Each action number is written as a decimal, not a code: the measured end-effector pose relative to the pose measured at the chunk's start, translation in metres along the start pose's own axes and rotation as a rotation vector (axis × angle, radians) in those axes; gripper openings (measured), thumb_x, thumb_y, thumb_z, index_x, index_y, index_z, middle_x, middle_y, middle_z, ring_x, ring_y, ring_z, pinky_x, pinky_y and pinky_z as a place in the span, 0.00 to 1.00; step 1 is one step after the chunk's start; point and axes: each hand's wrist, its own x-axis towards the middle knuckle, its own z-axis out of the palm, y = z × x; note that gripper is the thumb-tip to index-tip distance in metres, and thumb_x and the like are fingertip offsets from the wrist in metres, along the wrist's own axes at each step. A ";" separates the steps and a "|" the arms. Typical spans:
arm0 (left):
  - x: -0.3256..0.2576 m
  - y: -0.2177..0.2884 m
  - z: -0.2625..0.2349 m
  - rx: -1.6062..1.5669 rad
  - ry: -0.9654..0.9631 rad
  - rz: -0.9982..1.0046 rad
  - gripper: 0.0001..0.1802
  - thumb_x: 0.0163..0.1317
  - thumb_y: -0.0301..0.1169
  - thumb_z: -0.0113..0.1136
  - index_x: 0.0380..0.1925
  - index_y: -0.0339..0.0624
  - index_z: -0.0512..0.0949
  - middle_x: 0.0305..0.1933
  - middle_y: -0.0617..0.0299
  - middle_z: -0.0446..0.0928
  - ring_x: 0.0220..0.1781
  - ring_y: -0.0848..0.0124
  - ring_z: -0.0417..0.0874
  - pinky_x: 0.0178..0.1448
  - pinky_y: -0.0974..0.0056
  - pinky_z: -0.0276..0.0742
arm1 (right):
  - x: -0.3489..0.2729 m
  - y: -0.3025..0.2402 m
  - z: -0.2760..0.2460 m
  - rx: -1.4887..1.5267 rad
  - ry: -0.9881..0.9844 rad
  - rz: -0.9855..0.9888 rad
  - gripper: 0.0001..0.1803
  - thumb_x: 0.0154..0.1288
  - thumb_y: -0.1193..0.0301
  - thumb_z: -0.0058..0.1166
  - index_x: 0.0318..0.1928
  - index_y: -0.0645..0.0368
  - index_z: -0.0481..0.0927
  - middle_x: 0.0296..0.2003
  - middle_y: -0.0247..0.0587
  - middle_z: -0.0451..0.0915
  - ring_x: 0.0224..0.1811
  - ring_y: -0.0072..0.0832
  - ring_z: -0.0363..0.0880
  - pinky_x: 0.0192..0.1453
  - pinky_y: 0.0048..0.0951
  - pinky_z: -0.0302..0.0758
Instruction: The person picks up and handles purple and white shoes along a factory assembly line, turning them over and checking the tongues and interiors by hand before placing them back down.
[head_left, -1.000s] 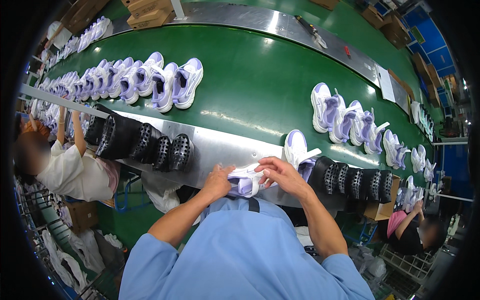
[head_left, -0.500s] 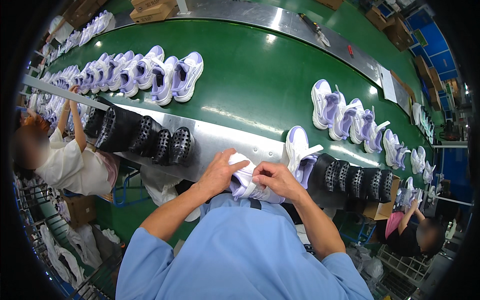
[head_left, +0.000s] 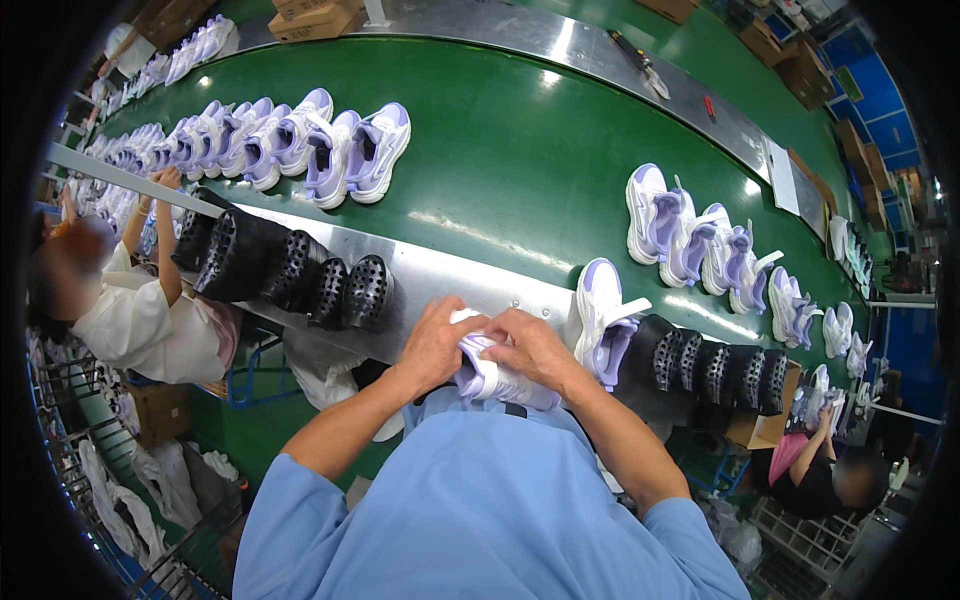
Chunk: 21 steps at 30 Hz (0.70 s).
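In front of my body, over the near edge of the metal ledge, is a white and lilac sneaker point(head_left: 490, 381). My left hand point(head_left: 436, 345) grips its upper left part, with fingers wrapped round it. My right hand point(head_left: 525, 346) is at the opening of the same shoe, its fingers bent and pinched on the collar or tongue; the exact spot is partly hidden by the fingers. Just right of my right hand, another white and lilac sneaker point(head_left: 600, 300) stands on the ledge with its strap sticking out.
Black perforated shoe forms stand left point(head_left: 368, 290) and right point(head_left: 715, 370) on the metal ledge point(head_left: 430, 268). Sneakers line the green conveyor belt point(head_left: 500, 150) on both sides. Beyond it lie pliers point(head_left: 655, 82) and a red tool point(head_left: 709, 106). Co-workers sit far left and right.
My right hand has moved left and up along the sneaker, from its strap area to its opening, close to my left hand. My left hand still grips the shoe.
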 end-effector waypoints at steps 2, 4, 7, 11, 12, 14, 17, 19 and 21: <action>-0.008 -0.014 0.020 0.012 0.014 -0.277 0.30 0.57 0.19 0.59 0.61 0.51 0.82 0.64 0.41 0.72 0.60 0.41 0.78 0.66 0.47 0.78 | 0.003 0.011 0.003 -0.089 0.107 0.070 0.13 0.64 0.66 0.69 0.42 0.62 0.83 0.36 0.45 0.83 0.38 0.45 0.83 0.44 0.41 0.79; -0.006 -0.018 0.033 -0.070 0.013 -0.483 0.31 0.58 0.22 0.59 0.63 0.51 0.80 0.62 0.41 0.74 0.60 0.39 0.77 0.67 0.46 0.76 | 0.004 0.008 0.003 -0.103 0.325 0.188 0.11 0.66 0.67 0.66 0.41 0.63 0.82 0.35 0.47 0.83 0.36 0.46 0.83 0.45 0.42 0.80; -0.001 -0.018 0.053 -0.127 -0.059 -0.721 0.33 0.62 0.32 0.62 0.70 0.48 0.71 0.59 0.38 0.77 0.59 0.36 0.79 0.66 0.43 0.75 | -0.005 0.013 0.003 0.051 0.462 0.321 0.11 0.67 0.68 0.65 0.39 0.64 0.81 0.33 0.49 0.83 0.35 0.46 0.83 0.45 0.43 0.80; 0.007 -0.015 0.061 -0.218 -0.080 -0.691 0.37 0.63 0.37 0.65 0.72 0.46 0.67 0.46 0.40 0.82 0.51 0.36 0.84 0.62 0.38 0.78 | -0.016 0.019 0.018 -0.185 0.321 0.343 0.15 0.66 0.67 0.66 0.48 0.60 0.79 0.42 0.48 0.83 0.42 0.42 0.85 0.44 0.40 0.82; 0.011 -0.006 0.054 -0.146 0.034 -0.628 0.35 0.64 0.37 0.64 0.71 0.44 0.68 0.45 0.40 0.82 0.50 0.37 0.84 0.60 0.38 0.78 | -0.015 0.010 0.021 -0.298 0.329 0.212 0.16 0.66 0.67 0.66 0.51 0.56 0.78 0.44 0.45 0.81 0.44 0.42 0.85 0.43 0.41 0.82; 0.015 -0.005 0.052 -0.073 0.144 -0.554 0.34 0.65 0.36 0.63 0.71 0.43 0.69 0.43 0.40 0.83 0.49 0.37 0.85 0.58 0.38 0.79 | -0.001 0.005 0.027 -0.386 0.322 0.134 0.15 0.65 0.68 0.66 0.50 0.55 0.79 0.42 0.44 0.79 0.43 0.43 0.84 0.42 0.42 0.81; 0.017 -0.020 0.059 0.018 0.120 -0.412 0.30 0.67 0.34 0.61 0.69 0.43 0.72 0.44 0.39 0.82 0.47 0.38 0.85 0.52 0.38 0.80 | 0.005 0.023 0.035 -0.487 0.372 -0.074 0.11 0.66 0.70 0.65 0.47 0.53 0.81 0.38 0.42 0.76 0.39 0.44 0.83 0.38 0.45 0.80; 0.015 -0.021 0.060 0.074 0.113 -0.381 0.26 0.68 0.31 0.60 0.66 0.43 0.75 0.43 0.39 0.81 0.45 0.40 0.85 0.48 0.40 0.81 | -0.002 0.033 0.035 -0.497 0.407 -0.075 0.10 0.64 0.72 0.68 0.44 0.53 0.82 0.36 0.41 0.77 0.36 0.44 0.84 0.36 0.44 0.80; 0.010 -0.030 0.074 0.036 0.208 -0.344 0.24 0.68 0.31 0.61 0.64 0.41 0.76 0.43 0.40 0.82 0.44 0.41 0.85 0.46 0.41 0.81 | 0.000 0.032 0.046 -0.469 0.471 -0.073 0.09 0.63 0.72 0.68 0.43 0.54 0.82 0.37 0.41 0.77 0.35 0.45 0.84 0.36 0.45 0.80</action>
